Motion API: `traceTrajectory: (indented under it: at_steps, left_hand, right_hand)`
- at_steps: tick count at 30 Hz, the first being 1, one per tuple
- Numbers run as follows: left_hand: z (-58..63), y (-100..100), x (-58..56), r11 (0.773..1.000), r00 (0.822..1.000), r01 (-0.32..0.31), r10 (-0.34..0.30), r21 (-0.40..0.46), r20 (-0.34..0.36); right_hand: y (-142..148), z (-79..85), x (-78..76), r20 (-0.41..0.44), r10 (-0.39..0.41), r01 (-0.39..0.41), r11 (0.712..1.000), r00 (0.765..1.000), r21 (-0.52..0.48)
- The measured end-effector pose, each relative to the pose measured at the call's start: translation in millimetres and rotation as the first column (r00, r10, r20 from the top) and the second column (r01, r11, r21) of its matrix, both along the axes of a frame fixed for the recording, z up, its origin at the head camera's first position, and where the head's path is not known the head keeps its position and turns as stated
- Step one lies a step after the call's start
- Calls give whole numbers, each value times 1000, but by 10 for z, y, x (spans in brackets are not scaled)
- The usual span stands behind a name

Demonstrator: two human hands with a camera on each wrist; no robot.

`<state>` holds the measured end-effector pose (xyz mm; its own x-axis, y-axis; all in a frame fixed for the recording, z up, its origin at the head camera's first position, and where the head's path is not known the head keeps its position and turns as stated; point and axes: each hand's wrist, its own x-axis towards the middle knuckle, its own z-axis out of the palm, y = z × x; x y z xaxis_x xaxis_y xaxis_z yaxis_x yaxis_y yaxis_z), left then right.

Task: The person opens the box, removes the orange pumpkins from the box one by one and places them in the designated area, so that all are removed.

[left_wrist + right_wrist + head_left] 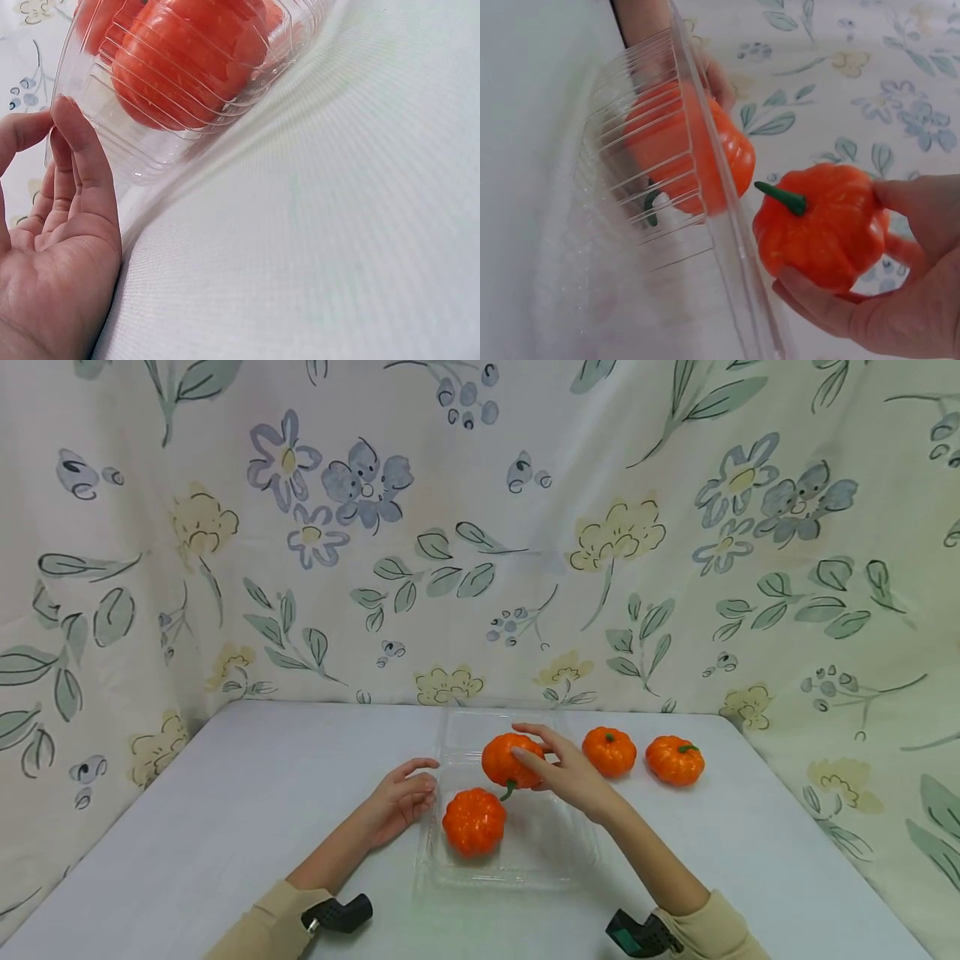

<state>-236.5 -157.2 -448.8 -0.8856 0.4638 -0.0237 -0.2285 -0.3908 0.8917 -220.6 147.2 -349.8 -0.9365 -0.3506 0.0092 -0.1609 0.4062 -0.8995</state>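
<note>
A clear plastic container (pixel 517 878) stands on the table with one orange toy pumpkin (pixel 474 823) inside it, near its left wall. At the container's left rim, my left hand (pixel 399 802) pinches the edge between thumb and fingertip, as the left wrist view shows. My right hand (pixel 573 777) grips a second orange pumpkin (pixel 504 758) above the container, its green stem (pixel 781 196) pointing down toward the first one. In the right wrist view the thumb and fingers hold this pumpkin from its side, and the ribbed wall partly covers the other pumpkin (pixel 667 142).
Two more orange pumpkins, one upright (pixel 609 752) and one slightly tilted (pixel 675 761), sit on the white table (pixel 285 777) to the right of the container. The container's raised clear lid (pixel 480 727) lies toward the back. Behind the table hangs a floral curtain (pixel 450 643).
</note>
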Motion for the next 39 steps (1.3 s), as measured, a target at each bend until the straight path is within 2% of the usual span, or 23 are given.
traceTrajectory:
  at_steps: [9,31,35,39]
  left_hand:
    - [-13,-2,-8,1000,1000,3,-3,5,-7]
    - [-10,-10,-7,1000,1000,2,-2,8,-13]
    - [-16,-19,-5,1000,1000,15,-15,22,-24]
    - [-17,-10,-2,1000,1000,1,-1,8,-25]
  right_hand:
    - [61,-73,14,-18,31,-32,998,999,-50]
    - [202,-109,67,30,10,-7,994,1000,-109]
    - [234,-98,73,27,35,-31,991,999,-126]
    - [261,-88,85,8,64,-63,989,998,-131]
